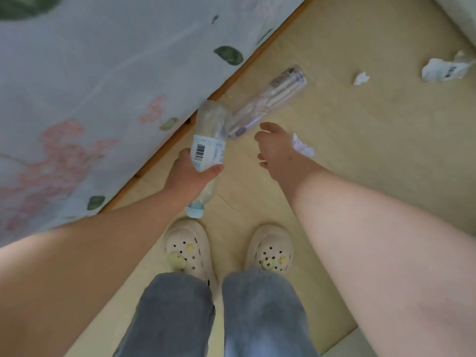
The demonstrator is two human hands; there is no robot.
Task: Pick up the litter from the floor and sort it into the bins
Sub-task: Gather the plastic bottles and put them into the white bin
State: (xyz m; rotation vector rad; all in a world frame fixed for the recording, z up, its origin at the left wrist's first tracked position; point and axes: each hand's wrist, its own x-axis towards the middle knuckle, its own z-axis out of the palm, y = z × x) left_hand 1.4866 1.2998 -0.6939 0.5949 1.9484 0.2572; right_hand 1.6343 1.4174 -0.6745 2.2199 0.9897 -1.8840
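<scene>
Water bottle (210, 148) sat cap-down in the left hand's (189, 176) curled grip by the floral bedspread (90, 99), a second bottle (270, 101) lay on the floor (373, 155), and the right hand (277, 150) hovered beside it, fingers loose and empty, crumpled tissue (304, 148) alongside.

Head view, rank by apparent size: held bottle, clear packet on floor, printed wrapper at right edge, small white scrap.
1. held bottle and clear packet: about alike; the bottle is nearer the camera, so no ranking between them.
2. printed wrapper, cut by the frame edge.
3. small white scrap.
</scene>
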